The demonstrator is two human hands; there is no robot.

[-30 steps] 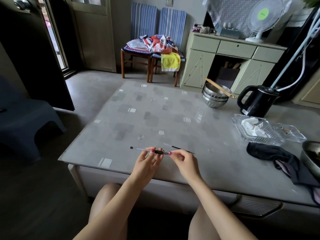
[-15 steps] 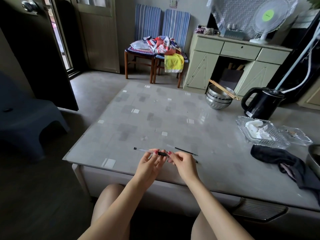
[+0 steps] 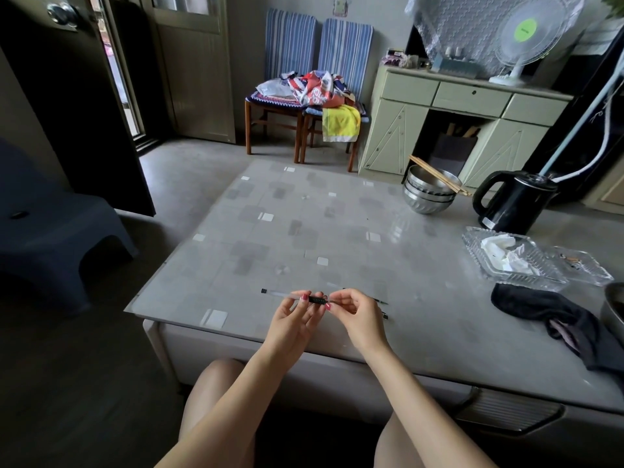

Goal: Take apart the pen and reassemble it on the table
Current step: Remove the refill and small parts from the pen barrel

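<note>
The pen (image 3: 287,294) has a clear barrel with a black end cap pointing left and a black ribbed grip. My left hand (image 3: 293,319) pinches the barrel just left of the grip, above the near edge of the table (image 3: 304,231). My right hand (image 3: 354,315) pinches the tip end right of the grip. A thin dark refill (image 3: 378,301) lies on the table behind my right hand, and a small dark part (image 3: 385,316) shows past that hand's right side.
Stacked steel bowls (image 3: 429,194) with chopsticks and a black kettle (image 3: 513,204) stand at the back right. A glass tray (image 3: 513,261) with white tissue and a dark cloth (image 3: 553,315) lie to the right. A dark stool (image 3: 57,231) stands left of the table.
My right hand has closed in on the pen's tip end, so both hands sit closer together. The view has shifted slightly; the pen stays over the near table edge.
</note>
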